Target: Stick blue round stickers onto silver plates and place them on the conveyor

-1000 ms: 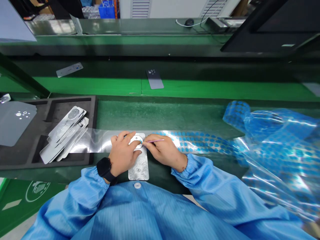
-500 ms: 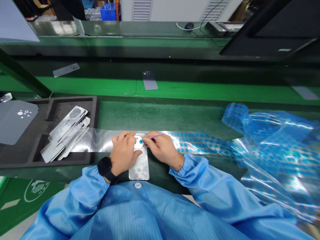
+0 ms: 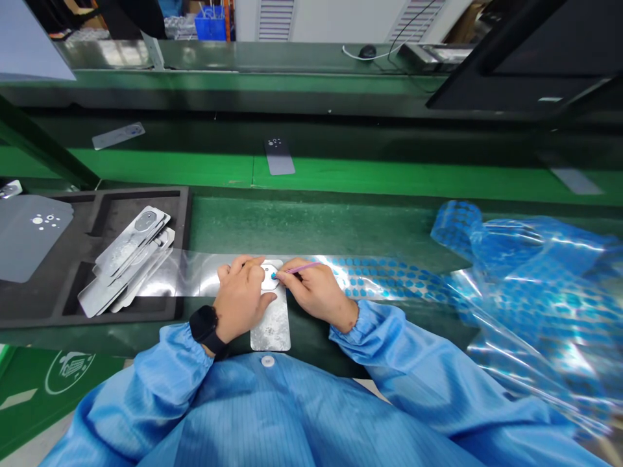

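Note:
A silvery phone back panel (image 3: 270,324) lies in front of me on a clear film strip (image 3: 202,272). My left hand (image 3: 243,295) holds the panel down, fingers bent near its white oval camera area (image 3: 268,279) and thumb across the face. Between the pinched fingers of my right hand (image 3: 314,288) is a slim purple tool (image 3: 304,266); its exact kind is too small to make out. Close to those fingertips, a small blue round sticker (image 3: 274,275) shows at the oval area. Rows of similar blue dots (image 3: 379,272) run along the film to the right.
A dark foam tray (image 3: 182,220) at left bears a pile of phone panels (image 3: 134,253) and grey panels (image 3: 34,240). Crumpled blue-dotted film (image 3: 545,285) spreads over the right side. Beyond the bench, a grey panel (image 3: 280,157) lies on a green belt (image 3: 195,168). A monitor (image 3: 535,58) overhangs the upper right.
The panels on the green belt have shifted left. The purple tool's tip and the blue sticker have moved very slightly; my left hand stays in place.

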`<move>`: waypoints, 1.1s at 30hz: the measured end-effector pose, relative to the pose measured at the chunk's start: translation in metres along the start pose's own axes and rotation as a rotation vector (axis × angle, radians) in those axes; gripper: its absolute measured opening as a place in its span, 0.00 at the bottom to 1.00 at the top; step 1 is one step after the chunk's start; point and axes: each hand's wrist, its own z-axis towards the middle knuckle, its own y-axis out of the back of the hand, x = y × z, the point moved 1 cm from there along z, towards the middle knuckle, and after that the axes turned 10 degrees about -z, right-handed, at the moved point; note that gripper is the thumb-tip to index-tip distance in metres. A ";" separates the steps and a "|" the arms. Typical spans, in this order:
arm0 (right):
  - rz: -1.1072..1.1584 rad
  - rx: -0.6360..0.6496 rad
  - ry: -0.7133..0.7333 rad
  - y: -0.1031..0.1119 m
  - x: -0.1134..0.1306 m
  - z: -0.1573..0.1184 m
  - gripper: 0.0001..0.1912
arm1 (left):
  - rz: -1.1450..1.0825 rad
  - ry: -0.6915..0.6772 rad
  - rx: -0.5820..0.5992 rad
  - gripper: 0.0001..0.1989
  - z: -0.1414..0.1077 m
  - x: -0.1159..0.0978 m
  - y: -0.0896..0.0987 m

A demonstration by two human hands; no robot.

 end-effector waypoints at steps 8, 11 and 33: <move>0.014 0.031 0.021 0.002 0.000 0.000 0.11 | 0.007 -0.015 -0.003 0.11 0.000 0.000 -0.001; 0.044 0.032 -0.027 0.004 -0.002 -0.001 0.10 | 0.012 -0.022 -0.012 0.12 -0.001 0.002 -0.002; -0.275 0.055 -0.263 0.024 0.003 0.230 0.17 | -0.083 -0.022 -0.833 0.10 0.001 0.017 -0.015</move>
